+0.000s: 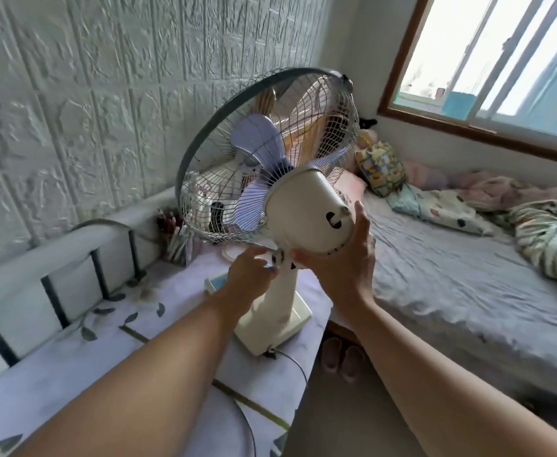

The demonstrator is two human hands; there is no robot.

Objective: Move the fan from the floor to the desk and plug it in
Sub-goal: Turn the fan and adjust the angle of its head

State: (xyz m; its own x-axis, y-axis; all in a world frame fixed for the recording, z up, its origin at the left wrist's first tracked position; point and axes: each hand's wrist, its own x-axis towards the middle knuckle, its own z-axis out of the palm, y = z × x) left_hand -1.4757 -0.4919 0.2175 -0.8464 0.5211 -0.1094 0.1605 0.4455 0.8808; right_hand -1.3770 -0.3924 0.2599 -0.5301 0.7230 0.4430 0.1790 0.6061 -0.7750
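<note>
We see one fan (270, 166) standing on the desk (73, 367) — its cream base (280, 324) sits at the desk's right edge, approx. center of view. The head is tilted, one wire cage around pale purple blades; we count three clearly, the rest blurred behind the grille. One motor housing (307, 209) faces us.

Two hands are on it. The left hand (250, 275) has fingers curled round the neck joint just below the housing, at 7 o'clock from it. The right hand (343, 258) cups the housing's underside and right flank, fingers curved against the shell, thumb up at 3 o'clock — a hold, not a flat touch.

One power cord (290, 357) leaves the base's near corner and trails off toward 6 o'clock; its plug isn't visible, so we can't tell if it's connected.

At 9 o'clock from the fan, a cup of pens (178, 245) by the metal rail. At 3 o'clock, one bed (452, 275) w/ a patterned pillow (381, 171) and crumpled blankets. Two slippers (339, 357) lie on the floor between desk and bed. One window (501, 61) at 1 o'clock.
</note>
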